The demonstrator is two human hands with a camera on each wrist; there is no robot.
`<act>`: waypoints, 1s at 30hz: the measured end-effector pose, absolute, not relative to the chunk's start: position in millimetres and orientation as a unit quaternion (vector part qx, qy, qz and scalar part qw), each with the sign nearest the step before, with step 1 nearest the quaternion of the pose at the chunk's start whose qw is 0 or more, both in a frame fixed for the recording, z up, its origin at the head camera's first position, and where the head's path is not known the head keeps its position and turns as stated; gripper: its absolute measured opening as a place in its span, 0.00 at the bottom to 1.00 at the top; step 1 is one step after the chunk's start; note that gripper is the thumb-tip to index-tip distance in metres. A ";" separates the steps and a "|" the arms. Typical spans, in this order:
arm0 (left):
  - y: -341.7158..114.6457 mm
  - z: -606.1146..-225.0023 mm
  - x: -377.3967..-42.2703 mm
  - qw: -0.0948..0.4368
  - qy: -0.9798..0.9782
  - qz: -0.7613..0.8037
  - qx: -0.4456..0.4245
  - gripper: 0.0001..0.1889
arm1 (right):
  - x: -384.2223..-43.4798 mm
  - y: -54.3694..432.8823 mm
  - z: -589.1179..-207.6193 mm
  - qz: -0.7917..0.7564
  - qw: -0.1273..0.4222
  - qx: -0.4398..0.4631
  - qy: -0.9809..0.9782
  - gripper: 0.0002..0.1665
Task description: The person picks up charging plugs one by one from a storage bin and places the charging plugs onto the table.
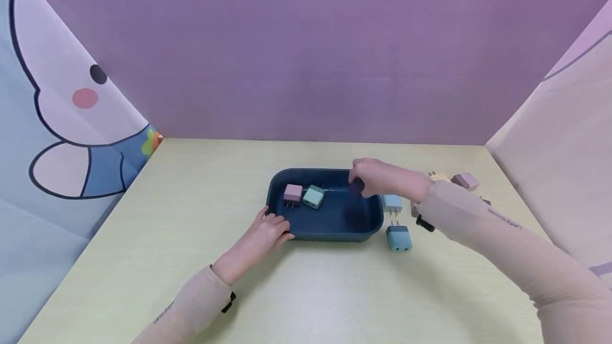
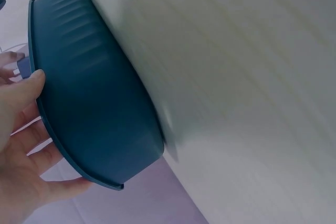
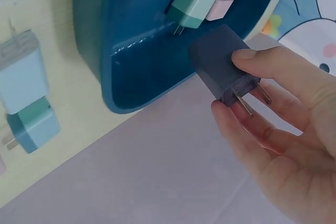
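Note:
My right hand [image 1: 375,174] pinches a dark purple charger plug [image 3: 220,59] between thumb and fingers above the right part of a dark blue tray [image 1: 330,237]. Its two metal prongs face the palm in the right wrist view. My left hand [image 1: 268,230] holds the tray's near left corner, the thumb [image 2: 35,80] over the outside of the rim and the other fingers behind it. Inside the tray lie a pink charger plug [image 1: 292,194] and a mint green one [image 1: 314,196], side by side toward the left.
Right of the tray, a light blue plug [image 1: 392,203] and a teal-blue plug [image 1: 399,238] lie with prongs facing. Farther right are a yellow plug [image 1: 439,176] and a mauve plug [image 1: 465,180]; my right forearm partly covers others. A purple backdrop [image 1: 306,57] rises behind the table.

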State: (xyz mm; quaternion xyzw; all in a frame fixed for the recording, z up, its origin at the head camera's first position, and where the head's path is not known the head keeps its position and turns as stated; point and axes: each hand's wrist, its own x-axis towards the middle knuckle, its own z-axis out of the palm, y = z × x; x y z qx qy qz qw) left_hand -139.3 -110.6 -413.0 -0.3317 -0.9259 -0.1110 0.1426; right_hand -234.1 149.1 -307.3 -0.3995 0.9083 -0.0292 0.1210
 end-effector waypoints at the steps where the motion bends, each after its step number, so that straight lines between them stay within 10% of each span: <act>1: -110.5 -413.3 -139.3 0.142 -0.926 -0.112 -0.331 0.07 | -233.4 151.5 -307.3 -0.029 0.119 -0.398 0.909 0.15; 30: -110.7 -413.1 -138.7 0.147 -0.925 -0.111 -0.334 0.08 | -207.0 210.8 -306.6 -0.052 0.086 -0.365 0.926 0.12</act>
